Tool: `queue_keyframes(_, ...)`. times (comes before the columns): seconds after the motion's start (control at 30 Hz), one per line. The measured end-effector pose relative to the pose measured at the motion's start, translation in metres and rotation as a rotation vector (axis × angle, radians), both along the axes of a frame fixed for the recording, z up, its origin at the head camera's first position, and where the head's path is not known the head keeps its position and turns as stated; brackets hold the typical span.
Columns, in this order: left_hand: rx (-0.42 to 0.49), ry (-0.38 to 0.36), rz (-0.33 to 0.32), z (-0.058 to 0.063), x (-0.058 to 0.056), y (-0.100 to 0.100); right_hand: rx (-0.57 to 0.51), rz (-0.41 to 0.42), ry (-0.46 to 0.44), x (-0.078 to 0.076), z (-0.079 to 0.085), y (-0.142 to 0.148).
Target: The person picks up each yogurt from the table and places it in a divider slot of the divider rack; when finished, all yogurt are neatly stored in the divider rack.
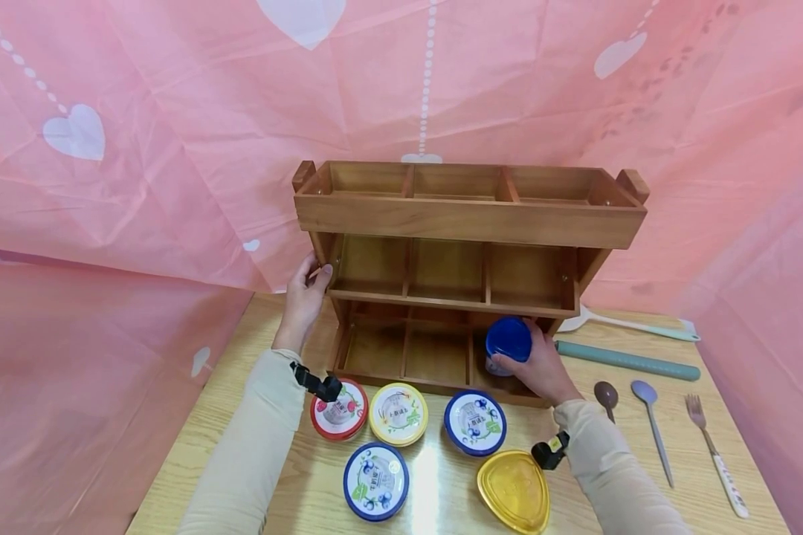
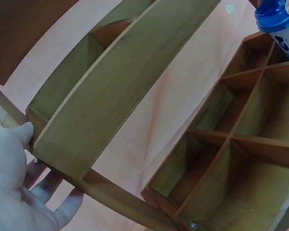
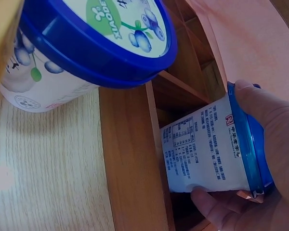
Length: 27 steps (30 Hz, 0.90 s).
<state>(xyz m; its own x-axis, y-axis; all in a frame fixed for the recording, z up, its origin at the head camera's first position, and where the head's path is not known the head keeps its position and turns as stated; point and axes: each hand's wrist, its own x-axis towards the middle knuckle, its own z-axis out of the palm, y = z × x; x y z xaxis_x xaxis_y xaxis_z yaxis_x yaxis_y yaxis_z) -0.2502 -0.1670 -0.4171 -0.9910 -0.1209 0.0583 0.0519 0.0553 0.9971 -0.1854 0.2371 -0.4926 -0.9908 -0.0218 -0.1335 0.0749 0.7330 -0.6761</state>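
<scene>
Head view: right hand [image 1: 542, 368] grips a blue-lidded tub [image 1: 508, 338] at the rack [image 1: 468, 221] compartment [image 1: 493, 382] nearest it. Left hand [image 1: 304, 297] pinches the rack's side.

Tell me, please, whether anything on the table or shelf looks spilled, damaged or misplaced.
Nothing looks spilled or damaged on the three-tier brown wooden shelf or pale wood-grained table. The yellow, rounded-triangular plastic container looks slightly odd: its shape stands out beside the round, white-topped tubs.
</scene>
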Motion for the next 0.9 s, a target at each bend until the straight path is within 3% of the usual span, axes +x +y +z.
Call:
queue_keyframes(0.47, 0.006, 0.003, -0.005, -0.001, 0.000, -0.001, -0.002, 0.010, 0.005, 0.000, 0.000, 0.002)
queue_keyframes(0.7, 0.017, -0.003, -0.001, -0.001, -0.001, -0.001, -0.047, 0.021, 0.051, 0.005, 0.002, 0.006)
queue_keyframes(0.9, 0.013, 0.006, 0.007, -0.001, -0.001, 0.000, -0.026, 0.062, 0.104, 0.011, 0.009, 0.012)
